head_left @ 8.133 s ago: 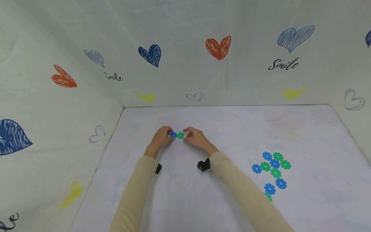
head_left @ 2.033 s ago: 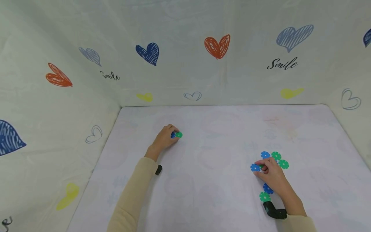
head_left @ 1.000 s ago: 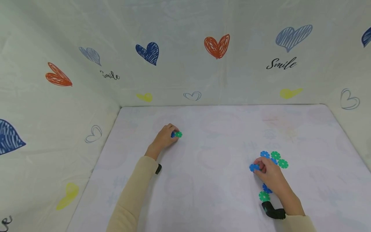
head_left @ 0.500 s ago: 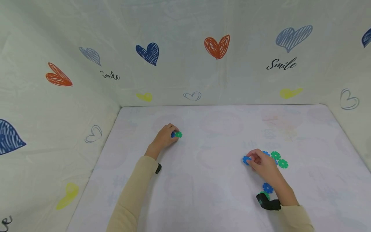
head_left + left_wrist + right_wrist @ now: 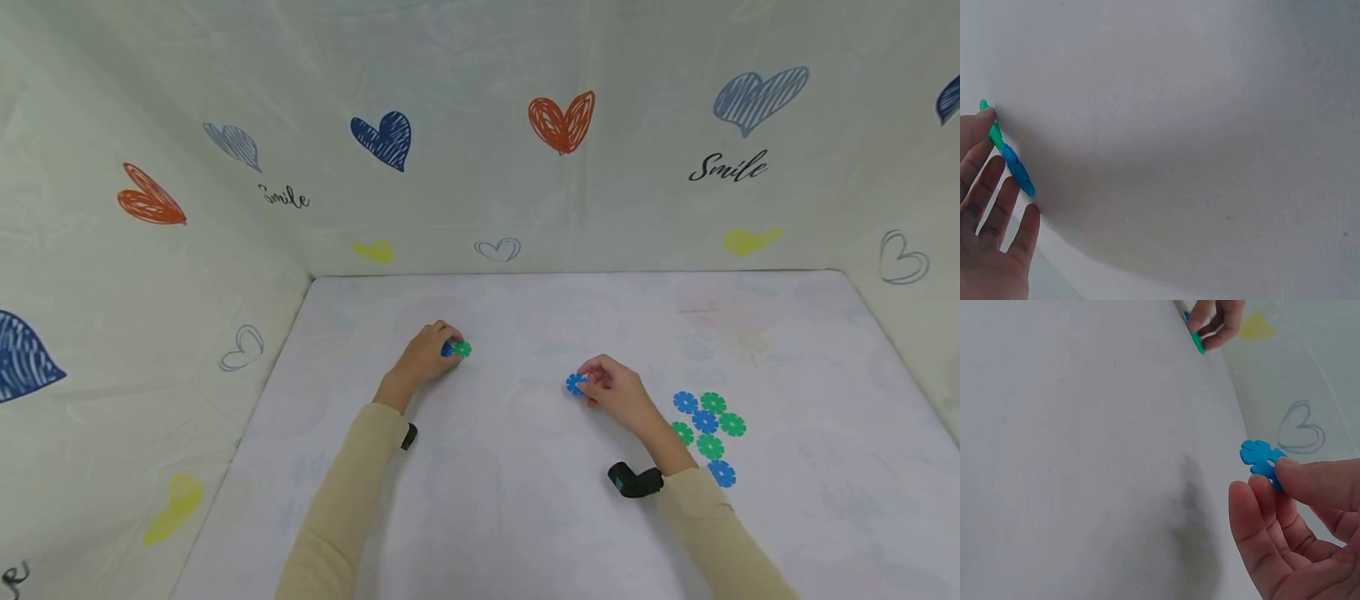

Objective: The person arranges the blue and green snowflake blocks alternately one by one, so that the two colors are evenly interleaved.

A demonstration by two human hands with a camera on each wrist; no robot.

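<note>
Presently, right of centre in the head frame, pinching a blue disc (image 5: 573, 384) with thumb and bent fingers of the right hand (image 5: 618, 393), just left of the fingertips. Further left, holding by thumb and forefinger of the left hand (image 5: 426, 353) a green disc (image 5: 463, 350), jutting rightward, edge to edge with a second blue disc (image 5: 447, 348).

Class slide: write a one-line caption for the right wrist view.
The right hand pinches a blue disc above the table; beyond it, the left hand holds a green disc.
</note>
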